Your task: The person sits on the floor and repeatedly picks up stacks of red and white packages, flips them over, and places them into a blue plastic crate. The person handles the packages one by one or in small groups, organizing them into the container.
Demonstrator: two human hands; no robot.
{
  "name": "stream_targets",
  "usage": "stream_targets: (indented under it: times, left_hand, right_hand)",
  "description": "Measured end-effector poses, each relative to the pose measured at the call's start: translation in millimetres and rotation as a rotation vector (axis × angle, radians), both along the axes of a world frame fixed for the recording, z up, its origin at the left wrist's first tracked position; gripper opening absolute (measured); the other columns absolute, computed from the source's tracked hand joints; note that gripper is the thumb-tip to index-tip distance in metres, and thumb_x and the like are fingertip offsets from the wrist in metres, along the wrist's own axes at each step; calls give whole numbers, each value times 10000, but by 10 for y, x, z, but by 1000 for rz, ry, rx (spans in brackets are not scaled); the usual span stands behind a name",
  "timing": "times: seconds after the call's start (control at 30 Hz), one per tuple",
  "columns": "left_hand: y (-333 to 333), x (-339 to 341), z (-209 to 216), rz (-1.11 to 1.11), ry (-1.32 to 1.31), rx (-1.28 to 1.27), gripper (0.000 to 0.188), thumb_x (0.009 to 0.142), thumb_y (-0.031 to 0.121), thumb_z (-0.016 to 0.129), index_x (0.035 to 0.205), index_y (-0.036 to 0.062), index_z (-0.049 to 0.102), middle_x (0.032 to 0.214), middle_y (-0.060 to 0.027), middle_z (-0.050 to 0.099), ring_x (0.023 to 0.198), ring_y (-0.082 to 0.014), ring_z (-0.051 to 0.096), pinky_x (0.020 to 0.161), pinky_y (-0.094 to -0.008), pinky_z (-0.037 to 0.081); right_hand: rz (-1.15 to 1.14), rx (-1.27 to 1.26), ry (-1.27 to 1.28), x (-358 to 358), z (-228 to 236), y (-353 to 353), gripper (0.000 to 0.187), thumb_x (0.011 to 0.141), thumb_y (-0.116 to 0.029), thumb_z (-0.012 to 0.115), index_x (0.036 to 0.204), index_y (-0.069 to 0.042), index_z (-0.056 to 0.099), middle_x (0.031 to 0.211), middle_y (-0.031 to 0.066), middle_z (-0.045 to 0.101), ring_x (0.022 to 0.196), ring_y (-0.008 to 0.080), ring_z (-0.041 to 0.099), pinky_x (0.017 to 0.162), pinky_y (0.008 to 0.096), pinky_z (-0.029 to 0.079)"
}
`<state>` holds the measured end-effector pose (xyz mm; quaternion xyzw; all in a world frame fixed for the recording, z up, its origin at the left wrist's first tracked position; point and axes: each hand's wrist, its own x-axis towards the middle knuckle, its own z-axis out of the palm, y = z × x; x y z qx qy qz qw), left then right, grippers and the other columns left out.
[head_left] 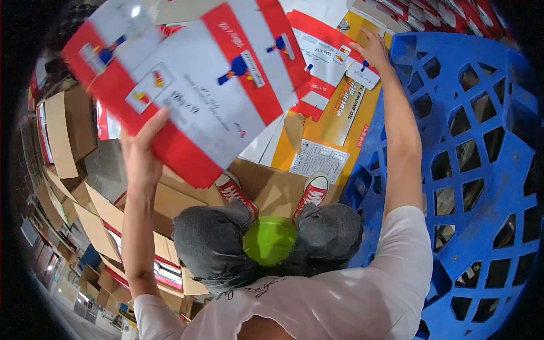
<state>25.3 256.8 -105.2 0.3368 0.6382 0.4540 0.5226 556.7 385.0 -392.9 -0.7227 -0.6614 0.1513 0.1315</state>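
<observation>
My left hand grips the lower edge of a fanned stack of flat red-and-white printed sheets, its thumb on top and the other fingers hidden underneath. The stack is raised and tilted, and covers much of the upper left. Beyond it, at the upper middle, a second pile of red-and-white printed sheets lies on a yellow printed cardboard sheet. At the right edge of that pile is my right hand, thumb and fingers spread apart. It seems to touch the pile's edge; I see nothing held in it.
A large blue plastic pallet with openings stands along the right side. Open cardboard boxes line the left, some with flat sheets inside. A green stool shows between my knees. More red-and-white sheets lie at the far right.
</observation>
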Motion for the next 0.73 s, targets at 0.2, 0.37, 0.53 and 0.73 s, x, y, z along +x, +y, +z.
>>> stream_targets:
  times: [0.2,0.37,0.53,0.73]
  left_hand:
    - [550,355,-764,-388,-171,-282,495,854,50,764,1302,-38,574,1195,-149,703,1047,-240,708,929,-423,594]
    - [860,817,-1956,-529,-332,-397,512,827,37,789,1301,-25,606,1207,-159,714,1059,-247,718,959,-415,589]
    - [741,782,-3323,-345,79,-368,595,798,106,836,1323,-32,593,1224,-196,709,1093,-315,709,968,-430,581]
    - [150,363,-2276,-692,248,-219,1079,868,299,808,1644,54,99,1485,-230,548,1273,-360,604,1164,-415,397]
  right_hand:
    - [-82,131,100,80,-210,41,628,844,-447,804,1354,-116,648,1299,183,659,1249,358,597,1081,455,465]
    - [-189,259,207,209,-146,-55,502,877,-330,787,1280,-51,680,1260,181,695,1213,343,634,1049,423,482]
    - [-183,333,438,-362,649,-364,438,900,-215,776,1248,31,674,1244,203,703,1170,315,667,1010,401,502]
    - [-187,127,739,-768,1358,-1347,381,986,-167,708,1351,-71,652,1396,159,641,1248,300,627,1113,417,444]
